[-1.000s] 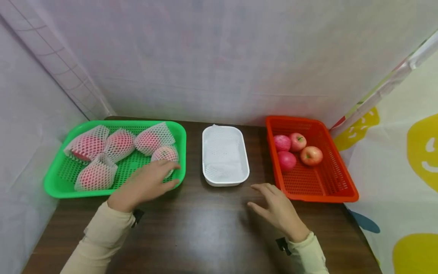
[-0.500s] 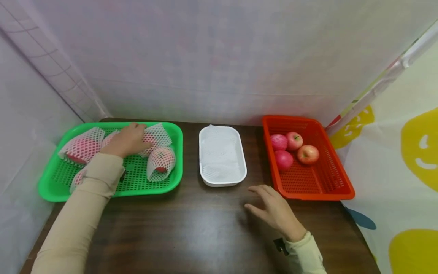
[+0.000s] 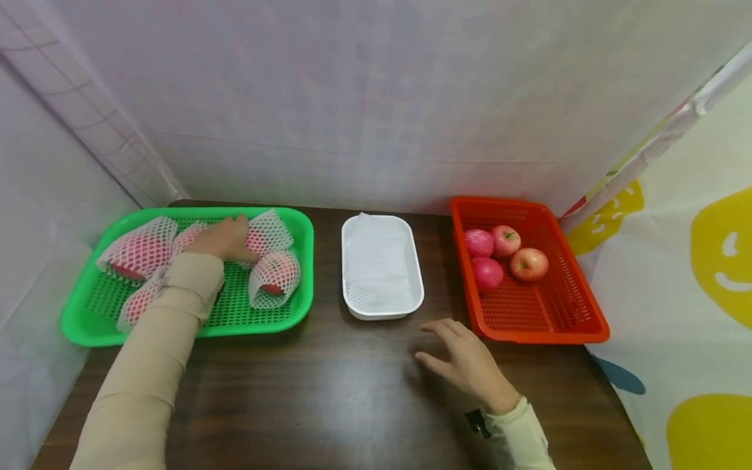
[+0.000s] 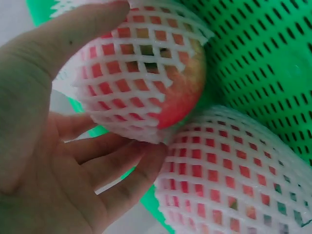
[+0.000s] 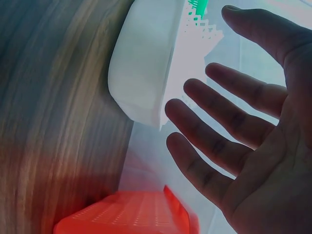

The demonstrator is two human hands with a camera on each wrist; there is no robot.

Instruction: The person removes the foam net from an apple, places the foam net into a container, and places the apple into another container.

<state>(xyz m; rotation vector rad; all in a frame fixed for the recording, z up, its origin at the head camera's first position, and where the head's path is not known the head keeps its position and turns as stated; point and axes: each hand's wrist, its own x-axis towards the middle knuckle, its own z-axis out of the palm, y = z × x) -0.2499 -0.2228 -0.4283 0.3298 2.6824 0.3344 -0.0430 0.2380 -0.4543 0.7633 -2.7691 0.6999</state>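
Note:
A green tray (image 3: 176, 329) on the left holds several apples in white foam nets. My left hand (image 3: 226, 238) reaches into the back of this tray. In the left wrist view its thumb (image 4: 73, 34) and fingers (image 4: 122, 165) curl round one netted apple (image 4: 141, 78), which lies against a second netted apple (image 4: 229, 170). My right hand (image 3: 464, 359) hovers over the dark table in front of the white tray (image 3: 382, 313). Its fingers (image 5: 219, 107) are spread and hold nothing.
The white tray has foam netting inside. A red basket (image 3: 546, 307) on the right holds several bare apples (image 3: 529, 263) at its far end. Cloth walls close off the back and both sides. The wooden table (image 3: 329, 398) stretches toward me.
My left hand has moved from the green tray's front right corner to its back and taken hold of a netted apple. The right hand has hardly moved.

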